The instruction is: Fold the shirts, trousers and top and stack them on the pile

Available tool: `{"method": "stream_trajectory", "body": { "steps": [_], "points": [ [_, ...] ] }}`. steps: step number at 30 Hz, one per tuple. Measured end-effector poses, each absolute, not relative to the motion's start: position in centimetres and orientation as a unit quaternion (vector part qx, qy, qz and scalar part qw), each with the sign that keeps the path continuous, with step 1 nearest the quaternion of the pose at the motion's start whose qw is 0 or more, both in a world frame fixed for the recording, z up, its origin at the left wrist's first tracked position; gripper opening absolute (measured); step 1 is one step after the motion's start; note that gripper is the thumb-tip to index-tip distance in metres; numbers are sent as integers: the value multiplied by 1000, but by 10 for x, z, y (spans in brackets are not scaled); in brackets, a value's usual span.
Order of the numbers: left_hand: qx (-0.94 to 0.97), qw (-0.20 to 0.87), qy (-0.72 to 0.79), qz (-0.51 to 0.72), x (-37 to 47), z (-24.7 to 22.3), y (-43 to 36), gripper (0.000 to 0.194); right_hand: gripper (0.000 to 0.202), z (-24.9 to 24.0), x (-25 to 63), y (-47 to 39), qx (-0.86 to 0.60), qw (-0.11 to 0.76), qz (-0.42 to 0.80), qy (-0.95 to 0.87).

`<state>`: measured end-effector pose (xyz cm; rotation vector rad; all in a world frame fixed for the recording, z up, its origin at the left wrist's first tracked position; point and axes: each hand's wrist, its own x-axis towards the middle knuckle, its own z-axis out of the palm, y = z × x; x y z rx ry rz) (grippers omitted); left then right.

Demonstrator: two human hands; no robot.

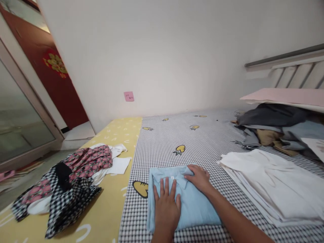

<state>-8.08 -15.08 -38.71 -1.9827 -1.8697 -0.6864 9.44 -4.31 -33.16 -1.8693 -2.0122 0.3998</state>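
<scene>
A light blue collared shirt (194, 209) lies folded into a rough rectangle on the checked bedsheet, with its collar and a small white label near the far edge. My left hand (166, 206) rests flat on the shirt's left part, palm down and fingers spread. At the far right corner, by the collar, my right hand (198, 177) has its thumb and fingers closed on the cloth. Part of the shirt is hidden beneath both hands and the right forearm.
A stack of folded white clothes (275, 185) lies to the right. Behind it sits a pile of dark garments (273, 118) under a pink board (283, 96). Crumpled checked and floral clothing (73, 182) lies left on the yellow sheet strip (111, 209). A wall (162, 60) stands behind.
</scene>
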Motion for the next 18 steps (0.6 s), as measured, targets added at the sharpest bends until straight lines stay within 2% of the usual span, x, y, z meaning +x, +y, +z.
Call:
{"method": "stream_trajectory", "body": {
  "steps": [6, 14, 16, 18],
  "points": [
    [-706, 177, -644, -234, -81, -379, -156, 61, 29, -345, 90, -43, -672, 257, 51, -693],
    [-718, 93, -657, -211, -82, -378, -153, 54, 23, -344, 79, -46, -698, 196, 21, -689],
    [-719, 77, -663, -196, -83, -378, -151, 51, 29, -339, 77, -45, -703, 177, 31, -688],
    [-720, 69, -665, -187, -83, -376, -149, 50, 47, -332, 75, -47, -712, 182, 15, -678]
  ]
}}
